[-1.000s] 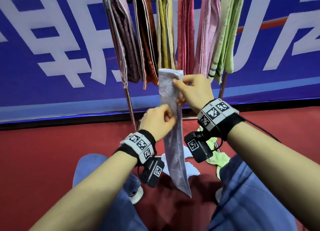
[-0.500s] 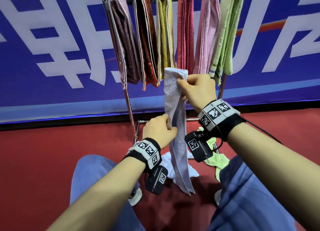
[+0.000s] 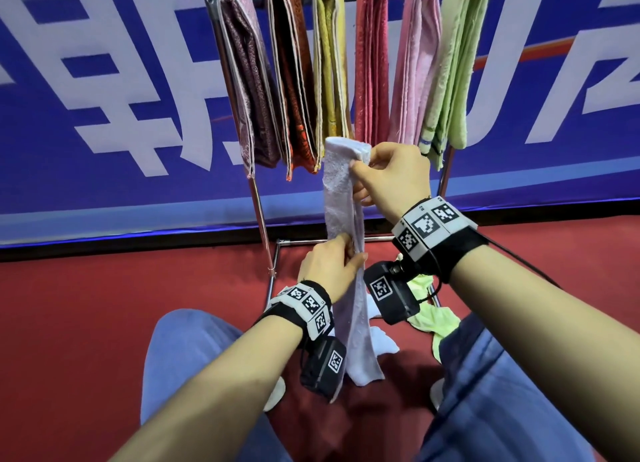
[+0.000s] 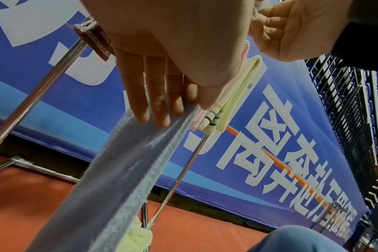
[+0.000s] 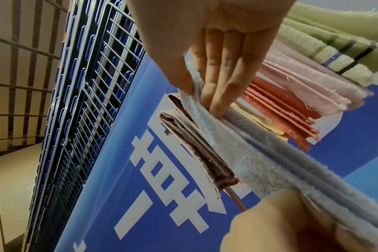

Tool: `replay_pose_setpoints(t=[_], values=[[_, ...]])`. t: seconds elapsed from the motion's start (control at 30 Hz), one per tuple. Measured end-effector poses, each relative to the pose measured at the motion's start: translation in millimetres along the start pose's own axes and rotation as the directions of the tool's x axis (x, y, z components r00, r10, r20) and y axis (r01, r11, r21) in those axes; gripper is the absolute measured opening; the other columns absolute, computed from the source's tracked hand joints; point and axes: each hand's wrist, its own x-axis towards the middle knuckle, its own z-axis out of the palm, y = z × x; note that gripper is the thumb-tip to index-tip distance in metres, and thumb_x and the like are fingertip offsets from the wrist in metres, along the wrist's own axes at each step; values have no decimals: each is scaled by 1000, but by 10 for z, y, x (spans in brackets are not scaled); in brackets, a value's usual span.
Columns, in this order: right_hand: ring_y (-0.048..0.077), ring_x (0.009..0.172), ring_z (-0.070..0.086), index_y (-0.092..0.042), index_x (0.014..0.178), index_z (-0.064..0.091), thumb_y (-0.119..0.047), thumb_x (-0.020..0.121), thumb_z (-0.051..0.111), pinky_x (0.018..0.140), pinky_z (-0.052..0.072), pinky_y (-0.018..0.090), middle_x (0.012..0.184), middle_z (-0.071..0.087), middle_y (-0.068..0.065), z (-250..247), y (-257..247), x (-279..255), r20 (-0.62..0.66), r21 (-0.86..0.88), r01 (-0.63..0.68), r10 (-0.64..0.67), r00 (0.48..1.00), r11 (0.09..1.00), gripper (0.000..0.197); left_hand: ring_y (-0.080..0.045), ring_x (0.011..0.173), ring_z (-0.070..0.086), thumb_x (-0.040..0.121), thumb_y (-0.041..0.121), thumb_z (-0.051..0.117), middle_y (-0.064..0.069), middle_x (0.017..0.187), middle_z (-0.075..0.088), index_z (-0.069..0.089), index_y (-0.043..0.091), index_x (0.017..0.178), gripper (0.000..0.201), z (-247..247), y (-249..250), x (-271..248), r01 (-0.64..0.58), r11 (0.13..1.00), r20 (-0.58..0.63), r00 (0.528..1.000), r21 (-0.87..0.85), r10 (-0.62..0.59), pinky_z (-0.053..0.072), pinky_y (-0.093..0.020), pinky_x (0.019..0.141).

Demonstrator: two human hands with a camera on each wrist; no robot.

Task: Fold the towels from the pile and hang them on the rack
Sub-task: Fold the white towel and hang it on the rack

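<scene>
Towel (image 3: pixel 341 198), pale lilac and folded into a narrow strip, hangs in front of the rack (image 3: pixel 258 198), my right hand (image 3: pixel 391 177) pinching its top and my left hand (image 3: pixel 329 264) pinching it midway. Risk, in my judgement: loosening either grip would let the layers slip apart and spoil the fold.

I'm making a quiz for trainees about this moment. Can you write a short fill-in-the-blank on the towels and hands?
1. The right hand pinches the ____ end of the lilac towel.
2. The left hand holds the same towel lower down, so ____ hands grip it.
3. ____ folded towels already hang on the rack.
4. The hanging towel farthest right is ____.

Missing words: top; both; six; green
</scene>
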Motion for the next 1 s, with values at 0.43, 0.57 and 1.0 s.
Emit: replay_pose_setpoints(t=[0.43,0.57,1.0], values=[[24,49,69,-5,71,59,-9,88,67,50,59,44,60,67,18,18,13,-79,8,85,-44,44,999,995,19,-30,82,65,92,54,59,4,78,61,48,24,85,33,22,-11,-43,20,999,-10,1000,31,-20,53,-39,70],[25,49,69,-6,69,57,-7,88,66,50,59,44,59,66,19,36,-17,-80,15,97,-43,42,999,994,21,-36,85,65,92,57,55,-4,85,67,48,23,85,35,8,74,1,111,991,-55,993,69,-108,49,-37,68],[28,61,68,-14,60,60,-46,63,63,63,59,46,56,65,5,-25,96,-49,-49,-80,-35,31,998,996,33,-34,80,59,82,26,63,-1,81,62,46,20,78,18,-100,-94,-1,189,982,-139,973,-1,-187,48,-38,70]])
